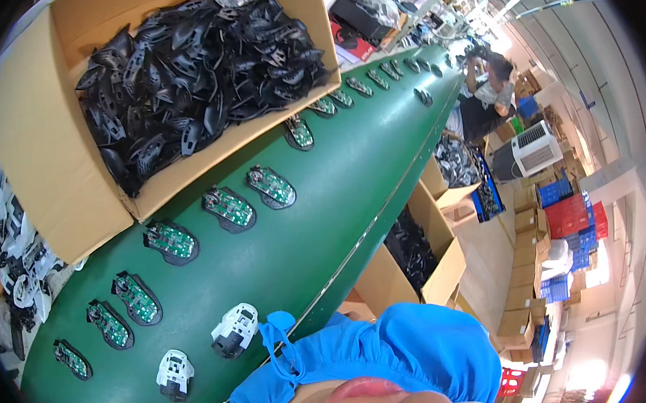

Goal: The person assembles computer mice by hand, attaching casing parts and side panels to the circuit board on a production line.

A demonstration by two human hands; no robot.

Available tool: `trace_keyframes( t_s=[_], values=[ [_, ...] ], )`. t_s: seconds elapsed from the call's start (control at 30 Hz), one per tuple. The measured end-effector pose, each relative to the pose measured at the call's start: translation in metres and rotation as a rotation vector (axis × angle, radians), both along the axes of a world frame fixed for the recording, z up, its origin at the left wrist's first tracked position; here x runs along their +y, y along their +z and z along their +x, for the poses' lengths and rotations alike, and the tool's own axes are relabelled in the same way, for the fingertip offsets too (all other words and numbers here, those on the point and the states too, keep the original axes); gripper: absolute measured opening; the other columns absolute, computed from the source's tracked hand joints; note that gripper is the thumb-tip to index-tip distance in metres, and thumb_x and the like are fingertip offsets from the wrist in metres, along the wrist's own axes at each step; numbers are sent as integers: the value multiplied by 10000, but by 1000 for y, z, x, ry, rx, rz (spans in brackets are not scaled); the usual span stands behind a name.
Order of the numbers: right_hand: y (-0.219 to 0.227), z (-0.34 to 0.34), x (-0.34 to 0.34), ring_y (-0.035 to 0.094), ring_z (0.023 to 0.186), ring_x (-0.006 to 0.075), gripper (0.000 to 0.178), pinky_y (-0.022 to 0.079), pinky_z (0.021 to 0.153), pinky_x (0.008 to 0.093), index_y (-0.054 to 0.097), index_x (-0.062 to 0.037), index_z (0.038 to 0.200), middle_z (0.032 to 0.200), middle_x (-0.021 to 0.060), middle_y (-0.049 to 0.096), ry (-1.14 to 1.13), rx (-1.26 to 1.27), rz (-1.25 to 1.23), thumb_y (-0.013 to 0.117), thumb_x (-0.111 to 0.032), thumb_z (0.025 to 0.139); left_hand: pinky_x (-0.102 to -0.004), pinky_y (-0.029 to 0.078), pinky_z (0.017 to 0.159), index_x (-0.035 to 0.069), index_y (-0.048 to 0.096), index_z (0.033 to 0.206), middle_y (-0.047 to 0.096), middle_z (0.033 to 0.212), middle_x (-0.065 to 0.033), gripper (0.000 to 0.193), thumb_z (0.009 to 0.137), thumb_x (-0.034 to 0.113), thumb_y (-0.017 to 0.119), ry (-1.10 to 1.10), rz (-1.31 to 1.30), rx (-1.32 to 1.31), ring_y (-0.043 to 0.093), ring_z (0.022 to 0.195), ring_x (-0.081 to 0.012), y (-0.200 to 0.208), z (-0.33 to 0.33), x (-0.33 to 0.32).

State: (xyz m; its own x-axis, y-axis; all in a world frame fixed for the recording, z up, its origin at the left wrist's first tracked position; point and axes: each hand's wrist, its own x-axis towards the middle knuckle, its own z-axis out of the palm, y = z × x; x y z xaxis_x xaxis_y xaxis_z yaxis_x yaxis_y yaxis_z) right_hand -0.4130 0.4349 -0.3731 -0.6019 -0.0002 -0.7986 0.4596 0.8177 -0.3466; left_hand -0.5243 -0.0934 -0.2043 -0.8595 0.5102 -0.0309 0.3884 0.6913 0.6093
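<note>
Neither of my hands shows in the head view; blue gathered cloth fills the bottom edge. On the green conveyor belt lies a slanting row of computer mouse bases with bare green circuit boards, among them one mouse base near the middle. Closer to me are several white-and-black mouse parts, including one white mouse shell beside the blue cloth and another white shell to its left. Over the belt's far left side stands an open cardboard box heaped with curved black plastic shells.
White plastic parts are piled at far left. Right of the belt stand open boxes, one holding black parts. A person bends at the belt's far end. Beyond are a white air cooler, red crates and stacked cartons.
</note>
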Motion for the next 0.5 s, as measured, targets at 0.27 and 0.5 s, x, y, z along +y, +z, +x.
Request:
trace_keyframes(
  t_s=[0.27,0.5],
  values=[
    [17,-88,72,640,800,157,318,533,642,342,658,-113,1001,897,134,664,-19,95,82,580,-369,830,-351,455,708,35,629,912,629,915,-135,171,792,140,567,-41,-89,13,592,801,-261,-11,-25,58],
    [-11,-187,39,641,782,160,313,532,635,342,661,-107,992,886,133,665,204,61,2,581,-362,828,-362,459,712,40,636,914,636,911,-136,181,801,164,569,164,-290,-142,599,802,-272,-51,23,79]
  ],
)
